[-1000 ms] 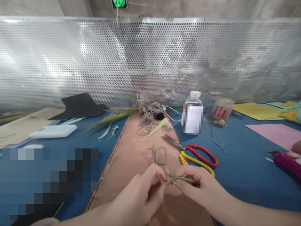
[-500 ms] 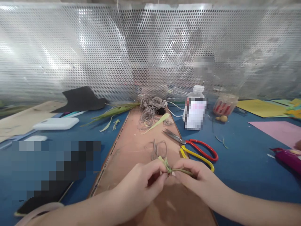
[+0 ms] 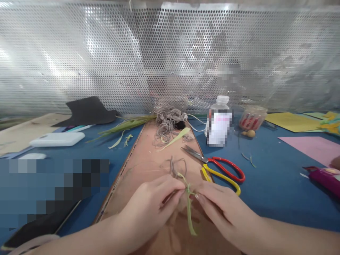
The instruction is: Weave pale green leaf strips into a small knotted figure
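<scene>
Between my fingertips is a green, leaf-like strip (image 3: 189, 216), with a small knot-like crossing at its top and a long end hanging down towards me. My left hand (image 3: 159, 198) pinches it from the left side of the crossing. From the other side, my right hand (image 3: 223, 202) pinches a short end between thumb and forefinger. A loose loop of grey string (image 3: 179, 166) lies on the brown board (image 3: 143, 166) just beyond my fingers. Scissors (image 3: 223, 170) with one red and one yellow handle rest half on the board, close behind my right hand.
Further back are a tangle of grey string (image 3: 170, 118), a pale leaf strip (image 3: 176, 139) and long green leaves (image 3: 130, 124). A capped bottle (image 3: 222, 104) and a jar (image 3: 252, 118) stand right; a white case (image 3: 58, 139) lies left. Perforated metal (image 3: 170, 53) closes the back.
The strip's long end, earlier running rightward under my right fingers, now hangs down towards me. My right hand has shifted its pinch to a short end; both hands stay close together.
</scene>
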Tool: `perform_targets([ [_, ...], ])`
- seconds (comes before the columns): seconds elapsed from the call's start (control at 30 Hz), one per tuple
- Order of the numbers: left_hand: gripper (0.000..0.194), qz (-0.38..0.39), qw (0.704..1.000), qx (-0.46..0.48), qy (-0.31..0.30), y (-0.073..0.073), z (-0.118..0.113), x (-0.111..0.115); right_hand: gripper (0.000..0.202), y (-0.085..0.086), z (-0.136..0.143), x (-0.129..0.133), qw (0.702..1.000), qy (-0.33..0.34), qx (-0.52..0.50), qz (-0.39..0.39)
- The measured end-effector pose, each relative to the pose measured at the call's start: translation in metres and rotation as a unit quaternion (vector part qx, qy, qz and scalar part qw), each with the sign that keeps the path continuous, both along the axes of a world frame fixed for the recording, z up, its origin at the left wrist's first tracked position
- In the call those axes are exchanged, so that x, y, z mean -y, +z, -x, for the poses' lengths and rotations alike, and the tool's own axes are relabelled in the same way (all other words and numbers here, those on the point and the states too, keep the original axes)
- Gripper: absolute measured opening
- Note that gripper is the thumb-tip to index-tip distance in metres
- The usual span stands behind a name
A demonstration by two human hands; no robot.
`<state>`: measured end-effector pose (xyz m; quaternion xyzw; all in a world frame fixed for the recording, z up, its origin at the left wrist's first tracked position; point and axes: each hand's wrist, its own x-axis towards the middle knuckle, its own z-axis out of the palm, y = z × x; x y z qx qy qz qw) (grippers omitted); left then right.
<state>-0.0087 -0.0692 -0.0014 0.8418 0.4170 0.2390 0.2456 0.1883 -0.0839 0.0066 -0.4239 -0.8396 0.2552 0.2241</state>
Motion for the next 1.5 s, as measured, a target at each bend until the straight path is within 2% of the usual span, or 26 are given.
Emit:
perform_targets([
  [0.23, 0.024, -0.149, 0.988, -0.045, -0.021, -0.002, 0.005, -0.001, 0.023, -0.006, 0.0, -0.001, 0.999, -0.001, 0.014, -0.035],
  [0.33, 0.024, -0.167, 0.984, -0.05, -0.023, -0.003, 0.006, -0.002, 0.024, -0.006, -0.001, 0.001, 0.999, -0.002, 0.014, -0.032],
  [0.47, 0.022, -0.149, 0.988, -0.039, -0.029, -0.003, 0.008, -0.002, 0.024, -0.005, -0.003, 0.0, 0.999, -0.001, -0.003, -0.039],
  [0.6, 0.026, -0.142, 0.987, -0.031, -0.065, -0.002, 0.01, -0.002, 0.021, -0.005, -0.004, -0.004, 0.992, 0.006, -0.062, -0.113],
  [0.7, 0.031, -0.149, 0.985, -0.044, -0.079, -0.001, 0.01, -0.002, 0.03, -0.007, -0.004, -0.006, 0.986, 0.038, -0.033, -0.157],
  [0.93, 0.028, -0.131, 0.987, -0.026, -0.092, -0.001, 0.009, -0.002, 0.016, -0.006, -0.005, -0.01, 0.981, 0.044, -0.011, -0.19],
  [1.0, 0.026, -0.126, 0.99, 0.006, -0.061, -0.001, 0.009, 0.0, 0.015, -0.005, -0.005, -0.011, 0.975, 0.054, -0.014, -0.214],
  [1.1, 0.02, -0.115, 0.991, 0.063, 0.019, 0.001, 0.008, 0.004, 0.015, -0.005, -0.004, -0.012, 0.967, 0.055, -0.031, -0.247],
  [1.13, 0.017, -0.107, 0.991, 0.07, 0.024, 0.002, 0.007, 0.005, 0.015, -0.005, -0.004, -0.012, 0.966, 0.052, -0.038, -0.251],
  [1.3, 0.002, -0.046, 0.997, 0.048, -0.05, 0.005, 0.003, 0.006, 0.016, -0.006, -0.004, -0.01, 0.962, 0.037, -0.055, -0.265],
  [1.5, 0.008, -0.012, 0.994, 0.068, -0.082, 0.004, 0.003, 0.004, 0.015, -0.003, -0.003, -0.008, 0.956, 0.036, -0.056, -0.285],
])
